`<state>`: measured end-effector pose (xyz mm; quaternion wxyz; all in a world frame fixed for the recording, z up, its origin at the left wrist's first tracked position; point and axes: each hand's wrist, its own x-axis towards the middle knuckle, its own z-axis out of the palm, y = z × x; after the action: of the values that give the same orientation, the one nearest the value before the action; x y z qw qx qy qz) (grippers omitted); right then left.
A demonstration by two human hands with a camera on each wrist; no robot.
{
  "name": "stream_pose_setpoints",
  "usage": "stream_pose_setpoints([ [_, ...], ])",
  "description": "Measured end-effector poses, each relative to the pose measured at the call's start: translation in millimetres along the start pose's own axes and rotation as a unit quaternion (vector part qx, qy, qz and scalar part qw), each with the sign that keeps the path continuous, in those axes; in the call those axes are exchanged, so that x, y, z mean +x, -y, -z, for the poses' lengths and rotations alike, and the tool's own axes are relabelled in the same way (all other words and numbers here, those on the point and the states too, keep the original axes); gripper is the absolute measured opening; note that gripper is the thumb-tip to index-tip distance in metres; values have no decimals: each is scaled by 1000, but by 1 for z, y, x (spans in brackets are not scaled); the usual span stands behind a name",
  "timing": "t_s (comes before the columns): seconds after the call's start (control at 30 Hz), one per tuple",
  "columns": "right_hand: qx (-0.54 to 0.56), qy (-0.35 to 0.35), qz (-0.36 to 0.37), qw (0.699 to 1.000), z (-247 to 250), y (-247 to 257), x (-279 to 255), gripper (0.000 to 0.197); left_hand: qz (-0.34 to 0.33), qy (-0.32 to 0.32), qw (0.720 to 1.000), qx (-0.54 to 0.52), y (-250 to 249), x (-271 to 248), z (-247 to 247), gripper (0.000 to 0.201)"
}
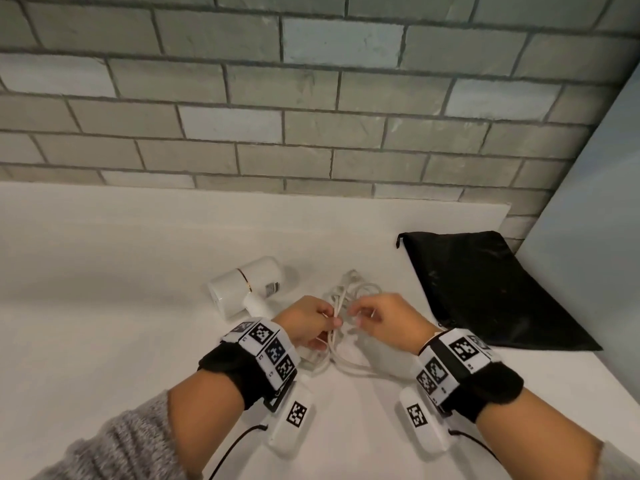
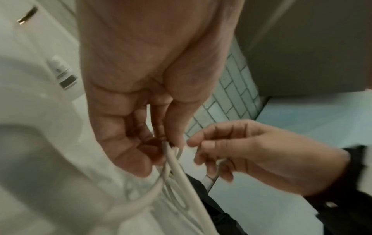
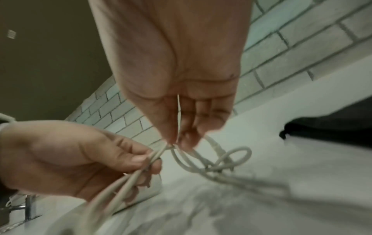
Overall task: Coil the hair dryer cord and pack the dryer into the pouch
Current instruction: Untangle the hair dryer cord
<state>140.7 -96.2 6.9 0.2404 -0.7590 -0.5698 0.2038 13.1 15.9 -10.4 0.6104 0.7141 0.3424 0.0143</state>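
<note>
The white hair dryer (image 1: 242, 289) lies on its side on the white counter (image 1: 104, 306), just left of my hands. Its white cord (image 1: 349, 292) is gathered into loose loops in front of me. My left hand (image 1: 329, 322) grips the bundled strands at their middle; the left wrist view shows its fingers (image 2: 128, 159) curled round the cord (image 2: 177, 168). My right hand (image 1: 356, 315) pinches a thin white tie (image 3: 178, 111) between thumb and forefinger, right at the bundle, with cord loops (image 3: 223, 160) hanging beyond. The black pouch (image 1: 485, 292) lies flat to the right.
A grey brick-tiled wall (image 1: 311, 116) runs behind the counter, and a pale panel (image 1: 588, 237) closes the right side. The pouch (image 3: 332, 125) reaches close to the counter's right edge. Bare counter stretches to the left of the dryer.
</note>
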Motion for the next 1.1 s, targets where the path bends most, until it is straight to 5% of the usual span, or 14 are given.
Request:
stream_pose_setpoints([
  [0.13, -51, -182, 91, 978, 26, 12, 7, 27, -86, -9, 993, 81, -19, -23, 8, 4],
  [0.23, -75, -74, 144, 984, 38, 24, 11, 43, -130, -4, 982, 137, -34, -39, 16, 5],
  [0.37, 49, 78, 98, 991, 50, 31, 11, 34, -142, -17, 986, 89, -41, -52, 27, 7],
  [0.73, 191, 45, 89, 977, 47, 24, -14, 15, -117, -109, 973, -169, -36, -58, 40, 25],
  [0.9, 146, 16, 98, 984, 52, 19, -23, 12, -114, -150, 921, -340, -42, -59, 47, 34],
  [1.0, 67, 3, 106, 992, 49, 18, -23, 12, -150, -95, 897, -404, -49, -64, 45, 35],
  [1.1, 21, 5, 106, 994, 46, 18, -26, 16, -191, -43, 836, -513, -56, -68, 49, 36],
])
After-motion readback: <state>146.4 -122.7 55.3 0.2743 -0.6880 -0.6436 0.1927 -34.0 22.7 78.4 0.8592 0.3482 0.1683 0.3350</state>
